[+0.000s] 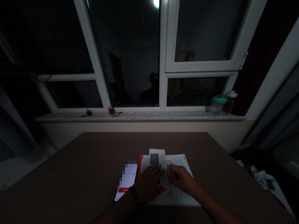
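Note:
A printed book or booklet [183,196] with a red-orange left edge lies flat on the table. On its page rests a white slip of paper [157,151] with a dark printed block, its top end sticking out past the book's upper edge. My left hand [149,183], a dark band on its wrist, lies spread and flat over the slip and the page. Just right of it, my right hand [182,179] is closed, fingers curled low over the page; whatever they pinch is too dim to name. Left of the book is a phone [127,177] with a lit screen.
The brown table [93,165] ends before a speckled windowsill [144,116]. A small red container [111,110], a dark little object [88,112], a teal-lidded bottle [217,105] and a clear bottle [230,102] stand there. White crumpled items [263,179] lie beyond the right edge.

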The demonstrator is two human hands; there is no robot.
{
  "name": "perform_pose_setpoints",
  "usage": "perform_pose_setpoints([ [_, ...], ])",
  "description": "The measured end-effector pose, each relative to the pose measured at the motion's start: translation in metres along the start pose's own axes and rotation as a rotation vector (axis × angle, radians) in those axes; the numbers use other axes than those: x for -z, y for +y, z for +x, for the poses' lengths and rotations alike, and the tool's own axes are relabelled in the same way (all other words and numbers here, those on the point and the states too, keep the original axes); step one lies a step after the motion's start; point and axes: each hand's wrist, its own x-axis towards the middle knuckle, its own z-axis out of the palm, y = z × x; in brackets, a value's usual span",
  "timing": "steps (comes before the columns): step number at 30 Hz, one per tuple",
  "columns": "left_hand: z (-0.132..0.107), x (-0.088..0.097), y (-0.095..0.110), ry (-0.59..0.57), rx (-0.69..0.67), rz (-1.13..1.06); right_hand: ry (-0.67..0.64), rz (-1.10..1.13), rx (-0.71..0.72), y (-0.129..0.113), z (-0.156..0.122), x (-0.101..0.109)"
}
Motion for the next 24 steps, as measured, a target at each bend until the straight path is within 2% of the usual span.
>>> perform_pose_setpoints([
  [3, 0.001, -0.001, 0.000, -0.001, 0.016, -0.004, -0.008, -0.005, 0.006, 0.002, 0.002, 0.000],
  [10, 0.002, -0.001, 0.001, -0.018, 0.020, -0.002, -0.214, 0.077, 0.076, 0.000, -0.005, 0.006],
  [13, 0.001, 0.000, 0.001, -0.014, 0.014, 0.007, -0.249, 0.118, 0.093, -0.001, -0.008, 0.005],
  [17, 0.001, -0.001, 0.000, -0.013, 0.019, 0.016, -0.189, 0.102, 0.075, 0.000, -0.008, 0.003],
  [24, 0.000, 0.003, 0.002, 0.016, -0.025, -0.018, 0.068, -0.018, 0.019, 0.006, -0.001, 0.005],
])
